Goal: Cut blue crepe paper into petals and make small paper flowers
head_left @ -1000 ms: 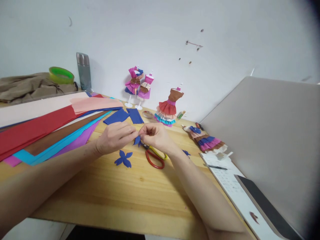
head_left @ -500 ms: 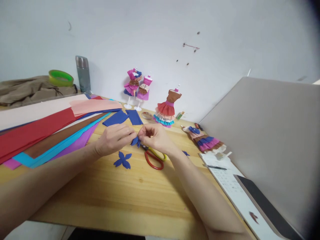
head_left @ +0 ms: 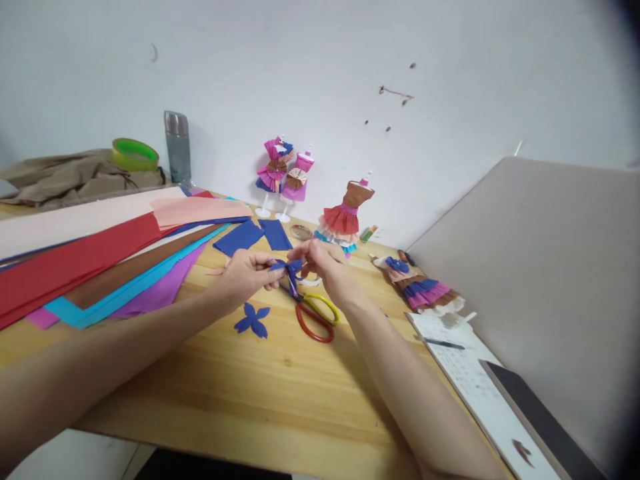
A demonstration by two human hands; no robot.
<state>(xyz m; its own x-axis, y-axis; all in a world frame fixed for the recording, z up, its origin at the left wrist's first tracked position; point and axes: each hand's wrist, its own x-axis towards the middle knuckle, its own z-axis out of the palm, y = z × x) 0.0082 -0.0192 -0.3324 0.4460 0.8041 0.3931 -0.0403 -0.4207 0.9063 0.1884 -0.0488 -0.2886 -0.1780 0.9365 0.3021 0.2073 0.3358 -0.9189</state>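
My left hand (head_left: 244, 277) pinches a blue crepe-paper flower (head_left: 291, 269) by its left side. Curled at its right edge, my right hand (head_left: 323, 267) has its fingertips on a petal. Several petals hang down from the flower, over the blades of a pair of scissors (head_left: 316, 319) with one red and one yellow handle loop. Flat on the table just below lies a second blue four-petal paper cutout (head_left: 253, 321). Two blue paper pieces (head_left: 239, 238) rest behind my hands.
Stacked coloured paper sheets (head_left: 110, 260) cover the left. Small dress forms in paper dresses (head_left: 345, 217) stand along the wall, near a tape roll (head_left: 301, 232). Another paper dress (head_left: 420, 283) lies right, beside a white sheet (head_left: 465, 353) with a pen and a dark tablet-like slab (head_left: 530, 407).
The view has shifted slightly left. My hands have drawn a little apart and turned, so the blue flower between them now shows more fully.
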